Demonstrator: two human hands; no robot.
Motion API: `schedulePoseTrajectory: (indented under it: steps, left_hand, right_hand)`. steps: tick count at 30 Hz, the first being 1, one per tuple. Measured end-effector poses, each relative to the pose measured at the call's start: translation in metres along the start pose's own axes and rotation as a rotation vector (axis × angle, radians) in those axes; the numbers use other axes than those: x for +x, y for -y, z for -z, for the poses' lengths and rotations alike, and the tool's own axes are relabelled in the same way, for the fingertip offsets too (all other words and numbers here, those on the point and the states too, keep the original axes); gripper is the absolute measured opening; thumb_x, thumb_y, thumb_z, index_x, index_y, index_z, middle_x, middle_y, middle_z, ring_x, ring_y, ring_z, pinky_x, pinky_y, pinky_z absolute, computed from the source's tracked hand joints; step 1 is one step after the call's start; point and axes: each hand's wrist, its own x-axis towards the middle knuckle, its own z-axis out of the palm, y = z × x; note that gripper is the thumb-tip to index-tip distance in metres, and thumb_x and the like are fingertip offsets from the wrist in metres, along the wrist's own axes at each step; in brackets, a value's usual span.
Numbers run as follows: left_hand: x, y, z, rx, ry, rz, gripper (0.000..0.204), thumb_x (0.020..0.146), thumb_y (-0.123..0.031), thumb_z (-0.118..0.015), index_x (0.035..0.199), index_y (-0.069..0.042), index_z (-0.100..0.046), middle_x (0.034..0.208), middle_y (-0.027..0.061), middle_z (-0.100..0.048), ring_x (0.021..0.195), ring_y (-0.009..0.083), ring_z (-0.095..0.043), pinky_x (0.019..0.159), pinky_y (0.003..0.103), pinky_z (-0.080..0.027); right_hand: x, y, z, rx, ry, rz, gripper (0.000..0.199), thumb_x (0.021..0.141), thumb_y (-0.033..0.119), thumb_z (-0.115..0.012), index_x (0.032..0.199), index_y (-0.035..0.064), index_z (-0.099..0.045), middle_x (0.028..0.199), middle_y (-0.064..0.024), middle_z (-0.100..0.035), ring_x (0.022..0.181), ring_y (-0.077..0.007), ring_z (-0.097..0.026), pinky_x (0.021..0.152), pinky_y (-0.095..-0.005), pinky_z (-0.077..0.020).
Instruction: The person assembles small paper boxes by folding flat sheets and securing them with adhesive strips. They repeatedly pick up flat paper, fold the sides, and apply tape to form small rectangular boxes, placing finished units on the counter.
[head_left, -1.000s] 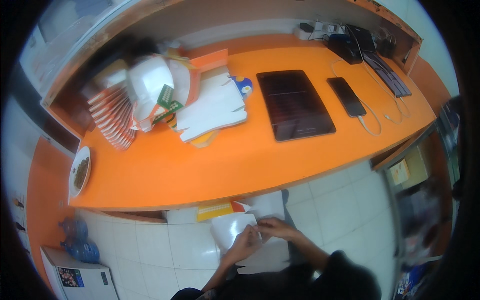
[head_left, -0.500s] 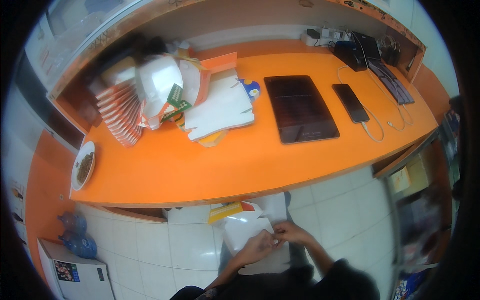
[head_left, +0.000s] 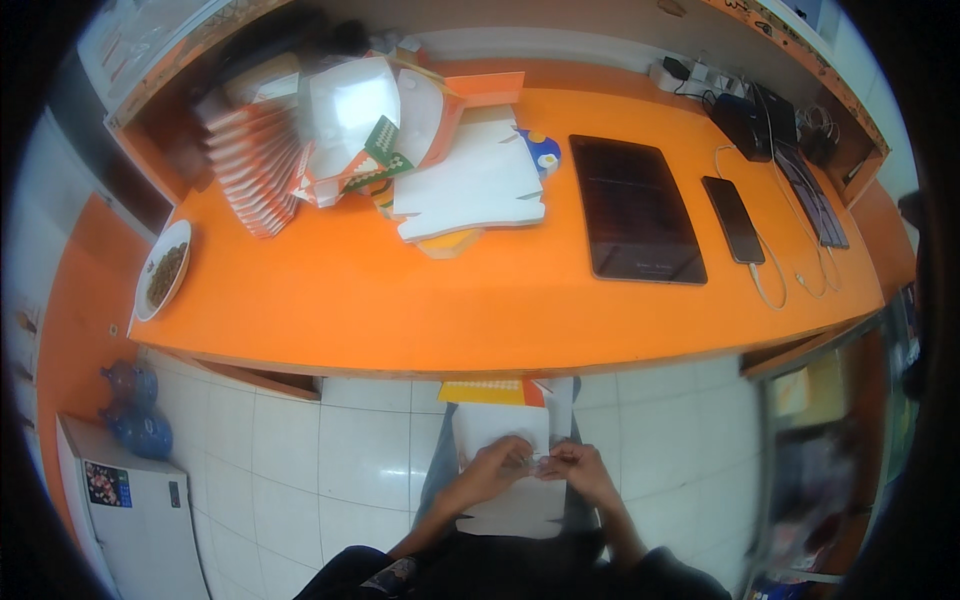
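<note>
A partly folded cardboard box [head_left: 490, 422], white inside with a yellow and red printed flap, rests on my lap below the table's front edge. My left hand [head_left: 495, 472] is closed at its near edge, fingers bent around the cardboard. Close beside it, my right hand [head_left: 582, 472] pinches the same near corner. The fingertips of both hands almost meet there, and the exact tab between them is too small to make out. Nearer my body, a flat white cardboard sheet [head_left: 512, 515] lies under the hands.
On the orange table [head_left: 400, 310] stand a stack of folded cartons [head_left: 255, 165], white cardboard blanks [head_left: 470, 175], a tablet [head_left: 637, 210], a charging phone [head_left: 733, 220] and a bowl of brown food [head_left: 165, 275]. Blue water bottles [head_left: 140, 425] stand on the left.
The view has shifted, so the table sits higher. The box on my lap now lies straighter, its yellow flap level rather than slanted. Both hands stay closed at its near edge.
</note>
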Motion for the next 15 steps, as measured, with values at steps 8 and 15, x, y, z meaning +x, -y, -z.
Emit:
schedulePoseTrajectory:
  steps: [8, 15]
  left_hand:
    - [0.011, -0.012, -0.018, 0.112, -0.339, 0.14, 0.03, 0.078, -0.014, -0.076, 0.094, 0.001, -0.054, 0.083, 0.006, -0.059, 0.078, 0.0112, -0.06, 0.072, 0.025, -0.051]
    - [0.002, 0.01, -0.013, 0.031, -0.3, 0.116, 0.022, 0.081, -0.017, -0.074, 0.083, -0.002, -0.059, 0.07, 0.0005, -0.059, 0.069, 0.007, -0.056, 0.06, 0.02, -0.045]
  right_hand:
    - [0.005, 0.008, -0.008, -0.041, -0.058, 0.106, 0.011, 0.083, 0.004, -0.068, 0.089, -0.0052, -0.066, 0.084, -0.008, -0.066, 0.084, -0.013, -0.063, 0.078, -0.0238, -0.051]
    - [-0.001, 0.011, -0.011, -0.115, 0.005, 0.091, 0.019, 0.087, 0.013, -0.066, 0.098, -0.0028, -0.068, 0.089, -0.0059, -0.066, 0.086, -0.0109, -0.059, 0.079, -0.0237, -0.046]
